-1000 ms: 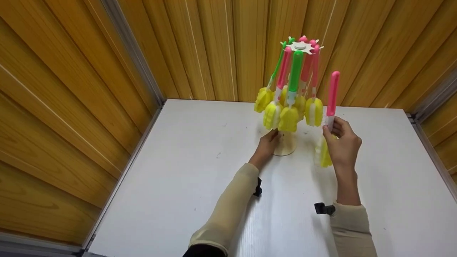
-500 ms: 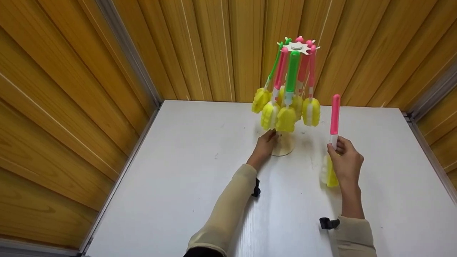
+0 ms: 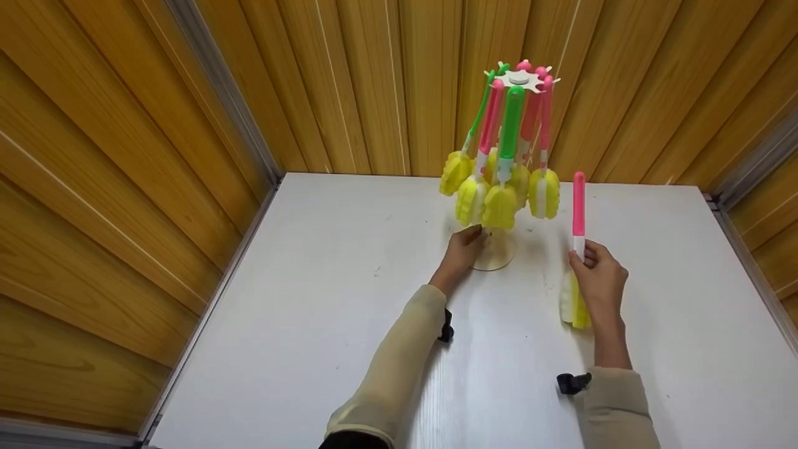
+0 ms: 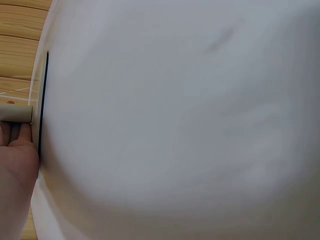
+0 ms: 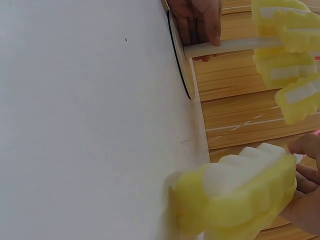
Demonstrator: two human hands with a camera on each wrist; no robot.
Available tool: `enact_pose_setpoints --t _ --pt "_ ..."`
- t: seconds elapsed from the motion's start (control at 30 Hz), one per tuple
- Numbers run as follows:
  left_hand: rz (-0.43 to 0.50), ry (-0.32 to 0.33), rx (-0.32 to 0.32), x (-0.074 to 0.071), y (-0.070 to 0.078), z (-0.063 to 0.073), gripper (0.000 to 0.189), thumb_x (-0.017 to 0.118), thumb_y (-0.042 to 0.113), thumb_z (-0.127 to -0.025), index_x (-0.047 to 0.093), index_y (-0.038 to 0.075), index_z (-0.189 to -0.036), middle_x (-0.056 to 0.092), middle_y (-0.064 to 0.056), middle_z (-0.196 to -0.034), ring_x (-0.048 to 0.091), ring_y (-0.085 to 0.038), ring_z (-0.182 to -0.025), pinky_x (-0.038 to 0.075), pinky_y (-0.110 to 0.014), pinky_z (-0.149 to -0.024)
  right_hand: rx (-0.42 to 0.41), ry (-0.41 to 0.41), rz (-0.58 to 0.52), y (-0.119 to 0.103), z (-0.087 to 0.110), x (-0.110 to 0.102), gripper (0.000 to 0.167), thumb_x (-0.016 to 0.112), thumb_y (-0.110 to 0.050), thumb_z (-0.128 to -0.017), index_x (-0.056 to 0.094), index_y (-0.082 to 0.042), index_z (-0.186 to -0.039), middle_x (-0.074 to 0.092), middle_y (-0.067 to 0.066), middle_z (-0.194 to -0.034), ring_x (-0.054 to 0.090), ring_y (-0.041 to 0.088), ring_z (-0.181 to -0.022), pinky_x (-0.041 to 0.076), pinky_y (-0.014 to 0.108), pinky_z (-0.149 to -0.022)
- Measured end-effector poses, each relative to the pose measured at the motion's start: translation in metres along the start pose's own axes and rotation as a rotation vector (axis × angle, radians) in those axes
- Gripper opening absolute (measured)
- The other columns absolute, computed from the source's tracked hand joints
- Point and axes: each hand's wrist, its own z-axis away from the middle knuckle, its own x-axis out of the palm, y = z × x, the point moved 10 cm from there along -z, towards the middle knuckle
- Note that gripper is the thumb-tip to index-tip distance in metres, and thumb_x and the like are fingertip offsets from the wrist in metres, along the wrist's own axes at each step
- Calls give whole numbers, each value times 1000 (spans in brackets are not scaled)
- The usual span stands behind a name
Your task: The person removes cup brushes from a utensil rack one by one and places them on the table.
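A display stand with a round base (image 3: 500, 254) and a white notched top (image 3: 520, 79) stands upright on the white table. Several sponge brushes with pink or green handles hang around it, such as the green-handled brush (image 3: 511, 131). Low on the stand, my left hand (image 3: 462, 249) holds the pale pole (image 5: 235, 46) just above the base. To the right of the stand, my right hand (image 3: 601, 277) pinches a pink-handled sponge brush (image 3: 579, 206) by its white neck, handle up. Its yellow-and-white sponge head (image 5: 240, 192) points down close to the tabletop; whether it touches is unclear.
The white table (image 3: 299, 324) reaches back to a wood-panelled wall (image 3: 361, 87). Another panelled wall (image 3: 93, 187) runs along the left side, with a metal frame strip (image 3: 224, 93) at the corner. Black wrist cameras (image 3: 572, 383) sit on both sleeves.
My right hand has brought the pink-handled brush down and nearer to me, away from the stand, then shifted slightly left. My left hand has stayed at the pole.
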Motion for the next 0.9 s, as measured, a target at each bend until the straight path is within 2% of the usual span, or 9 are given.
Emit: enact_pose_setpoints --t 0.2,0.47,0.67,0.77,0.9 --pt "-11 1 -4 -1 1 0 41 55 26 -107 58 5 -143 67 -1 -133 64 -7 -115 52 -23 -96 35 -35 15 7 -12 10 43 67 -19 -99 62 4 -136 69 24 -121 63 28 -103 39 5 -71" --pt "-26 -3 -11 -1 2 3 41 54 28 -107 59 9 -143 65 2 -135 62 -5 -116 50 -22 -97 0 -75 46 11 -21 24 42 66 -17 -99 62 6 -134 69 27 -115 61 28 -96 38 7 -66" --pt "-48 7 -26 0 0 2 45 54 31 -107 56 7 -145 60 -3 -143 56 -8 -128 46 -24 -104 23 -111 58 13 -24 33 42 67 -15 -99 61 8 -134 68 28 -116 60 30 -98 39 10 -68" --pt "-40 10 -27 -1 0 2 48 55 29 -107 53 2 -146 57 -9 -146 54 -13 -133 45 -24 -106 23 -114 74 14 -26 36 42 67 -15 -98 62 9 -132 68 29 -116 61 34 -99 41 16 -71" --pt "-23 3 -30 -1 0 3 49 54 25 -107 49 -2 -148 55 -14 -147 52 -18 -136 46 -25 -105 24 -121 97 16 -30 41 41 69 -14 -96 63 11 -128 67 31 -116 63 39 -103 48 32 -80"
